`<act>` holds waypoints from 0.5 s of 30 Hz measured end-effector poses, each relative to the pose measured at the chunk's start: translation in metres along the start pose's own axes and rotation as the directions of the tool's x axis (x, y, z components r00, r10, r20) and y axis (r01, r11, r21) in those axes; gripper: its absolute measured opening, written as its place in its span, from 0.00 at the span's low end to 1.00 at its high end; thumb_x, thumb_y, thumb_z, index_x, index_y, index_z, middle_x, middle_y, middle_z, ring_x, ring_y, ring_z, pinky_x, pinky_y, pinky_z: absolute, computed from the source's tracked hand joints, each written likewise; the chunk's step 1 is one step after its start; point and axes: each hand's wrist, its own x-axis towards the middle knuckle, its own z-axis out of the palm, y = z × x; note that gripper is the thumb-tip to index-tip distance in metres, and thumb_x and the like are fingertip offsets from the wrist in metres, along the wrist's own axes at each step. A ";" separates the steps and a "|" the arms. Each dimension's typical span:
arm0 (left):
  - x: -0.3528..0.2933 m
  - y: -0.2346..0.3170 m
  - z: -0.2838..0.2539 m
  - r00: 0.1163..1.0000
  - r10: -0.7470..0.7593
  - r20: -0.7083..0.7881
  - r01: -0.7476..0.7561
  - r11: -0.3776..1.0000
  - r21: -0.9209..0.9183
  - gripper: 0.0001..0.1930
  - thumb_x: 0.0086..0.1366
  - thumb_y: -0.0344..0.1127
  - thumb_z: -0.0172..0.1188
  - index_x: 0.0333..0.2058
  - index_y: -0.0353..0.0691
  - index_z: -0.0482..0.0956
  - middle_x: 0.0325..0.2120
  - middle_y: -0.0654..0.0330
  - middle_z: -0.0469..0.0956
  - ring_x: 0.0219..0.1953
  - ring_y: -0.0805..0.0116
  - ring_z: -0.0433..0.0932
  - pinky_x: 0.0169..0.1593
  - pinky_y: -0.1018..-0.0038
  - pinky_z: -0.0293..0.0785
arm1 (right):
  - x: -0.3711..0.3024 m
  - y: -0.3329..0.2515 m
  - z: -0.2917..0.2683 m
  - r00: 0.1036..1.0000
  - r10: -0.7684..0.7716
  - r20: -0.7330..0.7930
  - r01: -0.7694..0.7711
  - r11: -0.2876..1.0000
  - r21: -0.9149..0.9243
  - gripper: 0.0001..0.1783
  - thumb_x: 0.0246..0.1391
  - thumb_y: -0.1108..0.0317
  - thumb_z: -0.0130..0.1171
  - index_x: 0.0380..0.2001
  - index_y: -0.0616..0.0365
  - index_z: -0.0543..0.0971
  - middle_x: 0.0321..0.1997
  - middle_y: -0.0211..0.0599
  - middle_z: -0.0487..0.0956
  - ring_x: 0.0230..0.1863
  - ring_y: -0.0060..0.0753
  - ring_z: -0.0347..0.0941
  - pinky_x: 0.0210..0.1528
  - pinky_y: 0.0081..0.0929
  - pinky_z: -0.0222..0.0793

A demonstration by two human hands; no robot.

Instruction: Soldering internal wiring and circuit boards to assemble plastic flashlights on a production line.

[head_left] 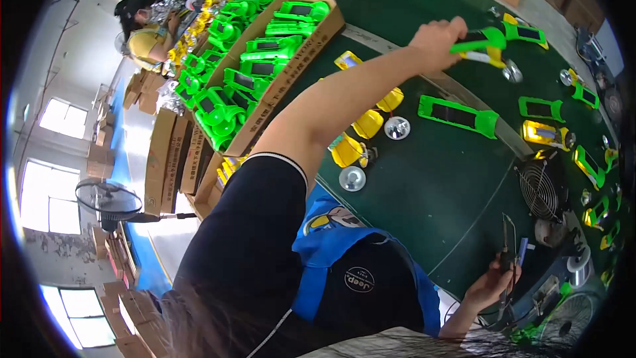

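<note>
My left arm reaches across the bench, and my left hand (437, 45) is closed around a green lamp housing (478, 41) with a yellow part below it. A round silver reflector (512, 71) sits beside that housing. At lower right, my right hand (489, 285) grips a soldering iron (507, 252), its thin tip pointing away from me. Close to it is a blue stick-like thing (523, 249). Between my hands lies another green housing (457, 115) with a dark panel. Yellow lamp bodies (366, 124) and silver reflectors (352, 179) lie beside my left forearm, which partly hides them.
A divided carton (291, 74) full of green housings stands at left. A small black fan (540, 189) is on the bench's right side. More green and yellow lamps (533, 131) lie along the right. A co-worker (142, 33) sits far left, near a standing fan (108, 199).
</note>
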 end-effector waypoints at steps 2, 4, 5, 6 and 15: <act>0.012 -0.027 0.026 0.983 -0.181 -0.034 0.184 0.972 0.148 0.23 0.50 0.42 0.68 0.41 0.48 0.67 0.36 0.53 0.76 0.41 0.49 0.76 0.44 0.56 0.73 | 0.002 0.000 0.006 0.999 0.012 0.037 -0.010 0.998 -0.063 0.16 0.64 0.56 0.50 0.45 0.57 0.69 0.36 0.38 0.75 0.36 0.27 0.68 0.46 0.26 0.64; 0.007 -0.039 0.033 0.972 -0.234 -0.007 0.232 0.961 0.149 0.24 0.51 0.44 0.68 0.43 0.49 0.68 0.36 0.54 0.76 0.41 0.49 0.76 0.44 0.57 0.73 | 0.006 0.002 0.022 0.991 -0.010 0.133 0.027 0.991 -0.127 0.18 0.64 0.54 0.49 0.46 0.57 0.66 0.33 0.40 0.77 0.36 0.29 0.71 0.50 0.29 0.64; 0.003 -0.039 0.034 0.983 -0.178 -0.043 0.183 0.969 0.163 0.23 0.51 0.44 0.68 0.44 0.49 0.69 0.36 0.53 0.76 0.41 0.50 0.76 0.44 0.57 0.74 | 0.007 0.003 0.029 0.989 -0.039 0.142 0.071 0.971 -0.228 0.21 0.63 0.51 0.50 0.47 0.58 0.64 0.31 0.43 0.78 0.36 0.32 0.72 0.50 0.32 0.65; -0.002 -0.037 0.021 0.989 -0.127 -0.079 0.140 0.973 0.183 0.23 0.52 0.44 0.68 0.44 0.49 0.70 0.36 0.53 0.76 0.41 0.51 0.77 0.44 0.58 0.74 | 0.006 0.002 0.038 0.986 -0.058 0.159 0.108 0.940 -0.323 0.24 0.62 0.49 0.50 0.48 0.58 0.63 0.28 0.45 0.79 0.36 0.35 0.74 0.51 0.35 0.65; -0.130 -0.040 -0.149 0.923 0.102 0.372 -0.162 0.977 0.135 0.09 0.56 0.24 0.61 0.37 0.38 0.78 0.36 0.58 0.76 0.40 0.61 0.75 0.43 0.67 0.72 | 0.121 0.037 0.174 0.774 -0.269 0.573 0.455 0.865 -0.209 0.17 0.61 0.68 0.54 0.50 0.58 0.64 0.42 0.44 0.80 0.45 0.30 0.75 0.50 0.25 0.66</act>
